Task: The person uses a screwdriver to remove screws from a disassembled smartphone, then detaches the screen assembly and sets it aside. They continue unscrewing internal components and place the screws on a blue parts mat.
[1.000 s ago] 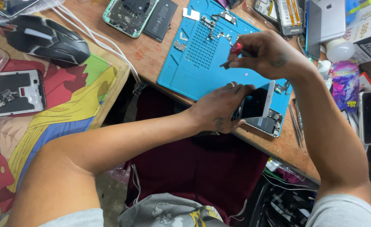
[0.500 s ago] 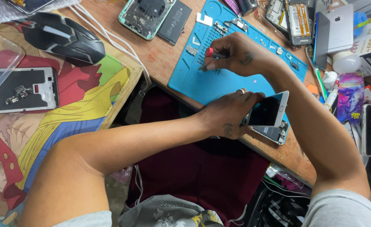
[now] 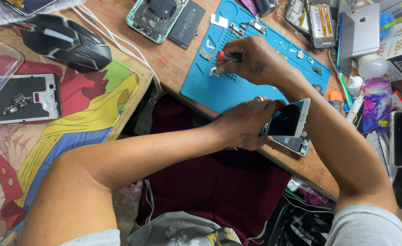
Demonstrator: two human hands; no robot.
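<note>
Work mat (image 3: 237, 91): matt blue, rubbery, dimpled. Tabletop (image 3: 173, 59): worn bare wood. Phone screen (image 3: 286, 119): glossy black glass, pale metal-look edge. Mouse (image 3: 64, 41): glossy black plastic. Printed desk pad (image 3: 73, 118): smooth, matt cloth-like surface.

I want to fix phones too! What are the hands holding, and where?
Left hand grips the white smartphone's lifted screen by its left edge; right hand pinches a red-capped small screwdriver near its top.

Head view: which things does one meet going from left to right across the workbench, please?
Bare phone frame → black mouse → opened green phone → black battery → red-tipped screwdriver in right hand → lifted phone screen held by left hand → silver phone.
</note>
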